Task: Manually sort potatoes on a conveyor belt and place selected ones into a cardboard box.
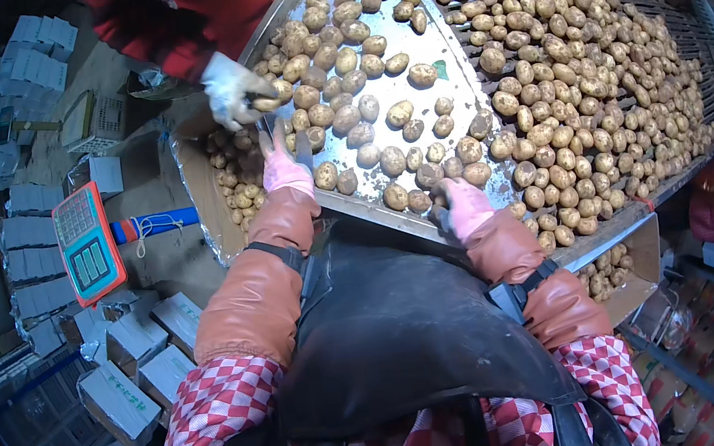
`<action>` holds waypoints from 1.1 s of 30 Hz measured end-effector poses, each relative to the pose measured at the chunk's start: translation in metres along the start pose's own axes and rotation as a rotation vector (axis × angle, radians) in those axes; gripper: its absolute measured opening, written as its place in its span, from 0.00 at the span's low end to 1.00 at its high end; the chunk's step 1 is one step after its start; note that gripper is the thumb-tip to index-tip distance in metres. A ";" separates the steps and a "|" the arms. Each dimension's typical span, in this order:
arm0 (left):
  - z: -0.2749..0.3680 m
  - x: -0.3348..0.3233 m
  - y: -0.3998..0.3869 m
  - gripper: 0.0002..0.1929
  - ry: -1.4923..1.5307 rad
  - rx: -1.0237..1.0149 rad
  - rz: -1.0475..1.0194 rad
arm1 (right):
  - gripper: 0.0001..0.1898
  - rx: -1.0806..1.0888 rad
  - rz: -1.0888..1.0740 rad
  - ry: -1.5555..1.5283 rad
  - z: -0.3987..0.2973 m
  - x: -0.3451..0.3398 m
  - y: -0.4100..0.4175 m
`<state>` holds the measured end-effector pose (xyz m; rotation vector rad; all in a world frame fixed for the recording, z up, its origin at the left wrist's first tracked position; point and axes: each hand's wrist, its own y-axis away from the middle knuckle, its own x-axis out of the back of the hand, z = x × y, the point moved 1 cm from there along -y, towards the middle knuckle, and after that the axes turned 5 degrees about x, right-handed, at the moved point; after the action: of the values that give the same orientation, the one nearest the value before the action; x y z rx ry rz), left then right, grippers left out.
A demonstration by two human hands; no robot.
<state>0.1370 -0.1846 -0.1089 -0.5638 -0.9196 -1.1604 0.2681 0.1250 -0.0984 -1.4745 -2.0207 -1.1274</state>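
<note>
My left hand (286,164), in a pink glove with dark fingertips, is at the narrow lower end of a metal sorting tray (375,109). Its fingers are spread, and I see nothing held in them. Loose potatoes (345,117) lie across the tray, a few close beside that hand. At the tray's front edge is my right hand (465,208), fingers bent and partly hidden, next to several potatoes (419,200). Whether it grips one, I cannot tell. Below the tray's end, a foil-edged cardboard box (204,197) contains potatoes (243,195).
Across the tray, a co-worker's white-gloved hand (230,93) holds a potato (269,99) close to my left hand. Many potatoes (569,66) cover the slatted rack (710,59) at right. An orange-framed digital scale display (86,242) and closed cartons (120,400) stand at left.
</note>
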 end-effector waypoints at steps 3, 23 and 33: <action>-0.005 -0.003 -0.001 0.25 -0.054 0.011 -0.064 | 0.19 -0.215 -0.049 -0.948 0.006 0.026 0.006; -0.021 0.005 -0.012 0.26 0.240 -0.087 -0.044 | 0.27 -0.189 -0.388 -0.136 -0.113 0.026 -0.115; -0.028 0.018 -0.015 0.29 0.320 0.173 -0.262 | 0.34 0.135 -0.201 -1.497 -0.191 0.018 -0.130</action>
<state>0.1342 -0.2211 -0.1100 -0.1120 -0.8200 -1.3439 0.1156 -0.0304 -0.0197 -2.3823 -3.0119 0.3765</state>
